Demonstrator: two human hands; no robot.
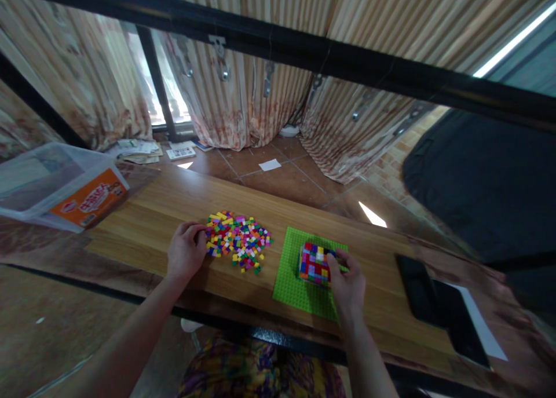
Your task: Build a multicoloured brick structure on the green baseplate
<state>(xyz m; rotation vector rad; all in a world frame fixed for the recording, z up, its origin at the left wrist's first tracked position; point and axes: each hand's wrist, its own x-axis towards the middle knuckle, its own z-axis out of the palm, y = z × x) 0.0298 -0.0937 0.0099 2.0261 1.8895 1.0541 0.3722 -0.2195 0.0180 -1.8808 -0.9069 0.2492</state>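
Observation:
A loose pile of small toy building bricks (pixel 238 240) in many colours lies on the wooden board. My left hand (pixel 187 252) is at the pile's left edge, thumb and fingers pinched together; whatever they hold is too small to make out. To the right, a green studded baseplate (pixel 286 276) carries a low rectangular block built of coloured bricks (pixel 313 265). My right hand (pixel 348 282) grips this block at its right side, thumb toward the near top and fingers curled round the far side. The hand covers the block's right end.
A clear plastic bin (pixel 39 183) with an orange label stands at the far left. Two dark flat objects (pixel 419 288) and a white sheet (pixel 478 322) lie at the right. A black metal bar (pixel 278 44) crosses above, before striped curtains (pixel 243 97).

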